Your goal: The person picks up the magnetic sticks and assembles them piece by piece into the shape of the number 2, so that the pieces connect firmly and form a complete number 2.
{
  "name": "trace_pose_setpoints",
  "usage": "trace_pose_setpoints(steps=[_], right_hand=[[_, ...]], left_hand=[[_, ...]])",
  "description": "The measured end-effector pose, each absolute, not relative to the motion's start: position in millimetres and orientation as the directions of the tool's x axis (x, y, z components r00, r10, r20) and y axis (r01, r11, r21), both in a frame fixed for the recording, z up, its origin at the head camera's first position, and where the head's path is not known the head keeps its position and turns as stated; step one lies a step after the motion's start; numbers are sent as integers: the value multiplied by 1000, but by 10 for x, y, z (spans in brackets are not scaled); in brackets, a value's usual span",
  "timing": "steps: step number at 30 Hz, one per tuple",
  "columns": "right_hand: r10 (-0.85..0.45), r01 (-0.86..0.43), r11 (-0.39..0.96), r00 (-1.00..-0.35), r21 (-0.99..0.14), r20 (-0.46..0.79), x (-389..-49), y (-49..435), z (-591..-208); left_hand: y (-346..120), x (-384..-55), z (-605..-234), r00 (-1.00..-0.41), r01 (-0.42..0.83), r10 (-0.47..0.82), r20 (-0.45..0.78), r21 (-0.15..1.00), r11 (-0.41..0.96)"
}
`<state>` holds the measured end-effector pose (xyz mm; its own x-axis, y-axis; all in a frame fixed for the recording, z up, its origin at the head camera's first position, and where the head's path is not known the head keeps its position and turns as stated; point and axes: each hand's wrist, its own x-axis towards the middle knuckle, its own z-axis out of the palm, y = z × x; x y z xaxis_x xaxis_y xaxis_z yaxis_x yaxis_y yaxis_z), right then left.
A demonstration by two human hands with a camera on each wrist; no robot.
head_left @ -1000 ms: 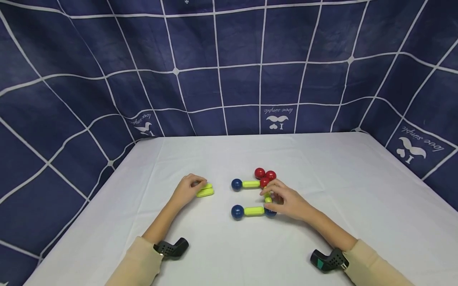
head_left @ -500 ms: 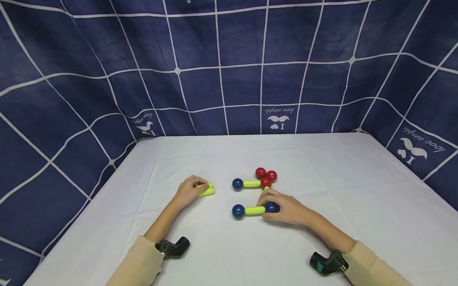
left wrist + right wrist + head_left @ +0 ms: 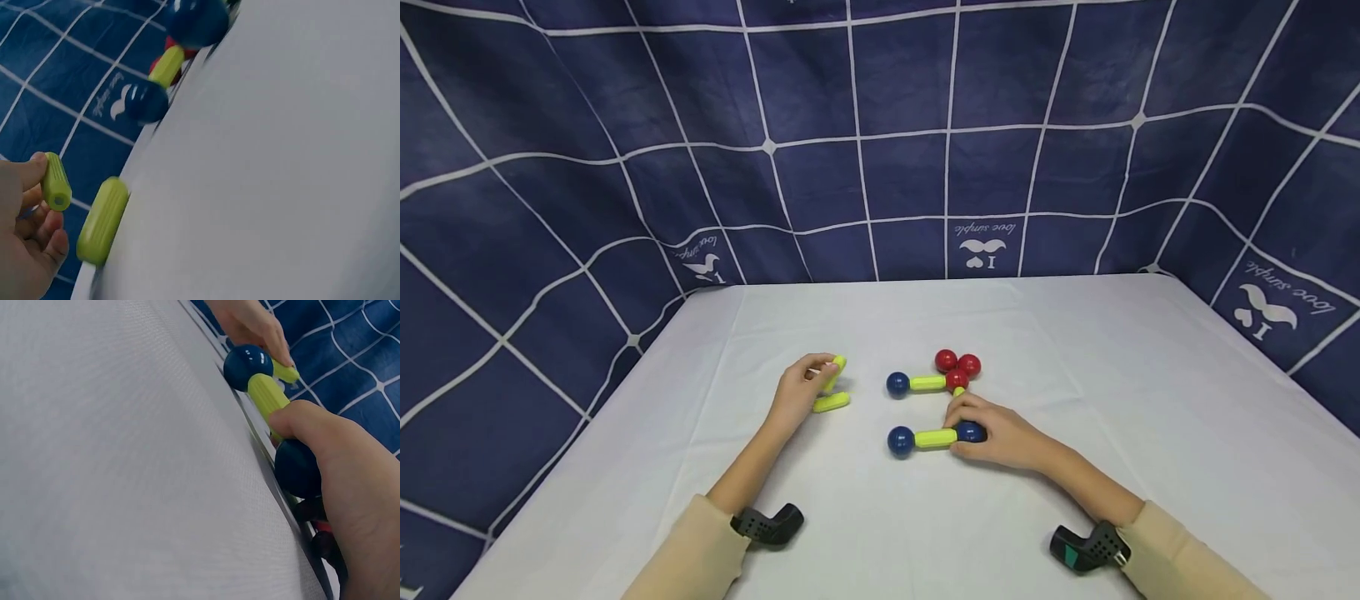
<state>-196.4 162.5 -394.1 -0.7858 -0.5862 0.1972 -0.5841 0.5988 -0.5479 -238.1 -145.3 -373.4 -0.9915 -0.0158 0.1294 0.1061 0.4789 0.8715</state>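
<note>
My left hand [image 3: 794, 392] pinches a yellow-green ribbed rod [image 3: 56, 182] between thumb and fingers, tilted and raised off the table. Below it, a second yellow-green rod [image 3: 831, 402] lies on the white cloth. On the right, my right hand [image 3: 1006, 435] curls round a dark blue ball [image 3: 972, 432], its thumb by the end of the near rod [image 3: 935, 438]. That rod's other end meets another blue ball [image 3: 901, 442]. Farther back, a rod [image 3: 927, 382] joins a blue ball [image 3: 897, 384] to a red ball [image 3: 957, 380]. My right fingers mostly hide a side rod [image 3: 958, 392].
Two loose red balls [image 3: 946, 360] [image 3: 969, 365] touch or nearly touch the joined red one. A white cloth [image 3: 850, 517] covers the table. Behind it and along the sides hangs a dark blue curtain [image 3: 902, 175] with white lines.
My left hand has lifted one rod from beside the other and tilted it up. My right hand has moved from over the side rod and closed round the near right blue ball.
</note>
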Motion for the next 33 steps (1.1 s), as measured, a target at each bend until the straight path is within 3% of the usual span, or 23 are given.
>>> trace_pose_setpoints(steps=[12,18,33], right_hand=[[-544,-543,590,-814,-597,202,-2001,1638,-3935],[-543,-554,577,-809,-600,225,-2030,1650,-3979],[-541,-558,567,-807,-606,236,-2067,1667,-3982]], left_hand=[[-1145,-2216,-3578,-988,-88,80,-130,916,391],[-1144,-2176,-3595,-962,-141,149,-227,889,436],[-1103,-1996,-3586,-787,-216,448,-425,869,445]])
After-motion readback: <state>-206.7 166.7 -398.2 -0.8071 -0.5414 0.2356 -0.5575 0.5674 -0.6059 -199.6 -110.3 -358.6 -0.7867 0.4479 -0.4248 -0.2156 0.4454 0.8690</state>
